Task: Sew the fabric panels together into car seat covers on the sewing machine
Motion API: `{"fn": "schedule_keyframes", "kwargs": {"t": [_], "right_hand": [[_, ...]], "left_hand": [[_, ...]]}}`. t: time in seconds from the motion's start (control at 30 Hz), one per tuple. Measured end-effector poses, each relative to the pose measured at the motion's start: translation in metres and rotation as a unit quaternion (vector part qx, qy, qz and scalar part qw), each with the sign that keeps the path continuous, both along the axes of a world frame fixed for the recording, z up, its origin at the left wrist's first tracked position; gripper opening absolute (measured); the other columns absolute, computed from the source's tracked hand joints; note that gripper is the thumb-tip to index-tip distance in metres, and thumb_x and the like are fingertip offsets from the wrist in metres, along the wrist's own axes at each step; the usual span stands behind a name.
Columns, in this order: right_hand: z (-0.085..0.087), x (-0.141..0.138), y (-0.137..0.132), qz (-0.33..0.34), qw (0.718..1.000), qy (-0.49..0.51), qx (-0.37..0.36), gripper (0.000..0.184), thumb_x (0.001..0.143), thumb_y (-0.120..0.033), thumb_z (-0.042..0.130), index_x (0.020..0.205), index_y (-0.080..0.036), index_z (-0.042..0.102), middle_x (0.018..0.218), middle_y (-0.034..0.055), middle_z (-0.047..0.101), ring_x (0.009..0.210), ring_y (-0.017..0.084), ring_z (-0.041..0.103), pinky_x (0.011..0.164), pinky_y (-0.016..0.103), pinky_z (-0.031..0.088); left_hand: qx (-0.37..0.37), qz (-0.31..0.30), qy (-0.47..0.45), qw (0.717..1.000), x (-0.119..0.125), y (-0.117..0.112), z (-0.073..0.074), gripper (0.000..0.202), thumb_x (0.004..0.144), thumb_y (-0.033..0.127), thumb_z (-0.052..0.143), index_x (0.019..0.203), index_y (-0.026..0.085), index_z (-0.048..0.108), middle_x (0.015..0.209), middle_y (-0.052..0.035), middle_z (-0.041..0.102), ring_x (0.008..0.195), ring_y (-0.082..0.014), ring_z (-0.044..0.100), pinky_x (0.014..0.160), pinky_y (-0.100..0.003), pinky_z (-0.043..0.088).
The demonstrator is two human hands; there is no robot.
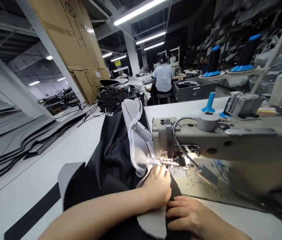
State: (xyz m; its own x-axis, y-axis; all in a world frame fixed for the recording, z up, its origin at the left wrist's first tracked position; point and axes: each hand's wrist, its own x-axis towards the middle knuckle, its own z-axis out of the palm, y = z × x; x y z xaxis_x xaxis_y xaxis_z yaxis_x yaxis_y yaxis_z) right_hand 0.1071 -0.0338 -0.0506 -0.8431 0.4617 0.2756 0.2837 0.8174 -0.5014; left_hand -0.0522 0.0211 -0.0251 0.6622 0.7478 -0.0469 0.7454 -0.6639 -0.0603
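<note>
My left hand (pixel 157 185) is closed on the edge of the sewn fabric, its bent fingertips right beside the needle area of a sewing machine (pixel 162 140). My right hand (pixel 189 213) lies with fingers stretched over black fabric (pixel 178 190), just below the left one. Between my hands and the front edge, a light grey fabric panel (pixel 153 223) rests on the black cloth. Beyond my left hand, a grey padded piece with white edging (pixel 137 140) runs up along a larger black fabric piece (pixel 105 160). My left hand hides part of the seam.
Stacked grey panels (pixel 18 133) lie on the left of the white table (pixel 85 143). A lamp (pixel 206 173) on a bent arm hangs by the machine. Black thread cones (pixel 214 61) stand at the right. A seated person (pixel 163 76) and a grey crate (pixel 197 89) are farther back.
</note>
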Motion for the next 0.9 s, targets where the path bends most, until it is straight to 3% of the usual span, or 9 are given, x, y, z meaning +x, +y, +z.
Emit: {"fn": "schedule_keyframes", "kwargs": {"t": [0.07,0.17,0.27,0.33,0.43,0.5,0.67,0.8,0.9], "right_hand": [[-0.006,-0.008,-0.004,0.020,1.000,-0.006,-0.013,0.038,0.076,-0.020,0.051,0.112,-0.026,0.062,0.113,0.0035,0.063,0.112,0.022,0.052,0.101,0.036,0.035],[-0.019,-0.024,-0.005,0.015,1.000,-0.003,-0.006,0.048,0.076,-0.019,0.052,0.124,-0.024,0.056,0.121,0.0074,0.058,0.121,0.024,0.043,0.108,0.040,0.025],[-0.025,-0.035,-0.008,0.016,1.000,0.006,-0.017,0.054,0.075,-0.020,0.053,0.129,-0.020,0.052,0.129,0.0125,0.051,0.128,0.026,0.036,0.110,0.044,0.019],[-0.023,-0.036,-0.013,0.016,0.999,0.020,-0.048,0.056,0.069,-0.019,0.056,0.124,-0.023,0.056,0.133,0.0103,0.049,0.128,0.025,0.036,0.111,0.042,0.020],[-0.021,-0.035,-0.019,0.027,0.996,0.026,-0.080,0.049,0.066,-0.015,0.054,0.114,-0.027,0.061,0.135,0.0038,0.049,0.125,0.020,0.041,0.111,0.038,0.020],[-0.022,-0.038,-0.021,0.025,0.997,0.020,-0.071,0.046,0.070,-0.017,0.054,0.115,-0.025,0.061,0.131,0.0053,0.052,0.124,0.021,0.043,0.112,0.039,0.019],[-0.030,-0.052,-0.018,0.020,1.000,0.007,-0.017,0.041,0.082,-0.024,0.049,0.121,-0.019,0.057,0.131,0.0115,0.052,0.128,0.025,0.038,0.112,0.043,0.017],[-0.034,-0.057,-0.019,0.013,1.000,0.005,0.020,0.046,0.081,-0.023,0.050,0.126,-0.016,0.053,0.138,0.0143,0.045,0.132,0.028,0.031,0.111,0.044,0.020],[-0.037,-0.060,-0.018,0.000,0.999,0.019,0.030,0.041,0.083,-0.025,0.050,0.123,-0.018,0.056,0.127,0.0125,0.054,0.127,0.025,0.039,0.111,0.043,0.020]], "left_hand": [[-0.061,0.025,0.020,0.998,-0.003,-0.010,0.009,0.040,0.080,0.035,0.050,0.111,0.010,0.054,0.110,-0.0167,0.056,0.100,-0.0314,0.055,0.082,-0.041,0.047],[-0.139,0.066,0.066,0.986,-0.012,-0.010,0.017,0.055,0.082,0.034,0.045,0.132,0.014,0.040,0.108,-0.0170,0.059,0.088,-0.0298,0.061,0.070,-0.038,0.049],[-0.144,0.061,0.110,0.982,-0.023,0.000,0.020,0.066,0.082,0.033,0.045,0.144,0.023,0.024,0.114,-0.0170,0.058,0.084,-0.0298,0.064,0.068,-0.038,0.049],[-0.146,0.046,0.131,0.979,-0.025,0.005,0.022,0.072,0.081,0.038,0.048,0.145,0.026,0.019,0.116,-0.0177,0.057,0.086,-0.0316,0.063,0.069,-0.041,0.049],[-0.165,0.051,0.177,0.969,-0.017,0.003,0.021,0.092,0.072,0.043,0.061,0.147,0.025,0.011,0.120,-0.0213,0.054,0.087,-0.0350,0.062,0.066,-0.042,0.049],[-0.158,0.074,0.218,0.960,-0.010,-0.002,0.016,0.104,0.066,0.036,0.069,0.148,0.023,0.006,0.118,-0.0229,0.055,0.085,-0.0356,0.063,0.063,-0.041,0.050],[-0.115,0.063,0.233,0.964,-0.011,0.002,0.008,0.085,0.077,0.013,0.054,0.148,0.021,0.008,0.098,-0.0175,0.065,0.072,-0.0293,0.065,0.061,-0.036,0.049],[-0.200,-0.033,0.149,0.968,-0.017,0.025,0.025,0.077,0.075,0.015,0.048,0.146,0.018,0.019,0.104,-0.0123,0.066,0.080,-0.0243,0.065,0.068,-0.029,0.048],[-0.244,-0.034,0.167,0.954,-0.008,0.035,0.036,0.072,0.074,0.015,0.044,0.144,0.014,0.025,0.109,-0.0139,0.065,0.084,-0.0230,0.064,0.064,-0.026,0.046]]}}
